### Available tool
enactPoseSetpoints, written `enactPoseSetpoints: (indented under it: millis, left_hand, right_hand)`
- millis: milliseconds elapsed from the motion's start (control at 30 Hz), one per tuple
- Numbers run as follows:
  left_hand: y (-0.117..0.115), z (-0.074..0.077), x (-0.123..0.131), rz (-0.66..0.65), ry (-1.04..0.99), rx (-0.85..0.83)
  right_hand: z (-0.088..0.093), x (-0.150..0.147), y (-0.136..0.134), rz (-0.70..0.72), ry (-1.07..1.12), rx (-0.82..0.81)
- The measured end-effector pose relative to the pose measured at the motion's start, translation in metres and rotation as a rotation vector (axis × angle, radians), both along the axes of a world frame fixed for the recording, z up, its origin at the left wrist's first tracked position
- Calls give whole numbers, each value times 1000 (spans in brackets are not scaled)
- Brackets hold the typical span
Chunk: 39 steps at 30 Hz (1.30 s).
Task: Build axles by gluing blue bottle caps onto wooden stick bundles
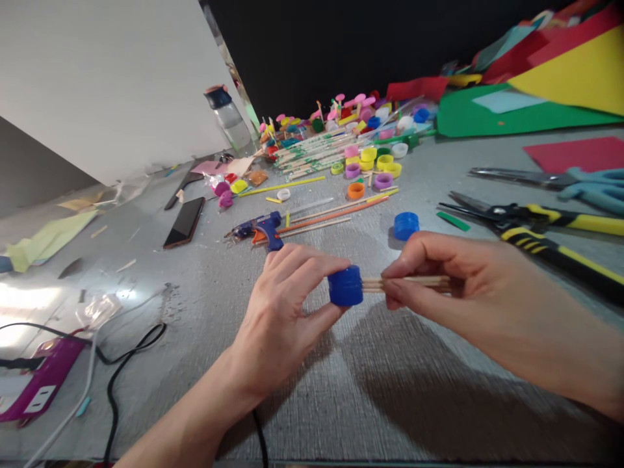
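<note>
Between the thumb and fingers of my left hand (287,305) is a blue bottle cap (346,286), tipped on its side above the table; it may be two caps joined. My right hand (439,279) pinches a small bundle of thin wooden sticks (373,285). The sticks' left ends meet the right face of the cap; whether they go into it I cannot tell. Their other ends run back under my right fingers. Just beyond my right hand, a second blue cap (406,225) stands on the table. A blue glue gun (263,231) lies beyond my left hand.
Yellow-black pliers (517,218) and blue-handled scissors (575,182) lie at the right. Colored caps (369,156) and wrapped sticks (316,153) crowd the back, near a water bottle (229,120). A phone (185,222), black cable (114,390) and purple power strip (46,377) are leftward.
</note>
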<state>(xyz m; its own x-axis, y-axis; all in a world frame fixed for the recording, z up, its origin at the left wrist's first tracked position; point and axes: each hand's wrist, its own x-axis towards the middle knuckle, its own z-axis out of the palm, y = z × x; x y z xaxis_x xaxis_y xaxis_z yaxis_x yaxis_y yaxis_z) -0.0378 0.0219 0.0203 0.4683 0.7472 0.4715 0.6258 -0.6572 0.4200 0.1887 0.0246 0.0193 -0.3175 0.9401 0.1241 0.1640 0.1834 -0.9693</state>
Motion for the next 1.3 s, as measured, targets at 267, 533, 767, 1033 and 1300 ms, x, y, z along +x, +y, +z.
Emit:
enactPoseSetpoints:
  millis: [267,533,767,1033,1300]
  left_hand:
    - [-1,1,0,-4,15,7]
    - [-1,1,1,7,27,-2]
    - [2,0,0,75,149,-76]
    - [5,-7,-2,105,235,-157]
    - [6,-14,-2,118,262,-201]
  right_hand:
    - [3,0,0,2,-50,0]
    - [0,2,0,2,-54,28]
    - [-9,2,9,26,-133,73]
    - [-29,3,17,38,-496,339]
    - [-40,1,20,84,-611,571]
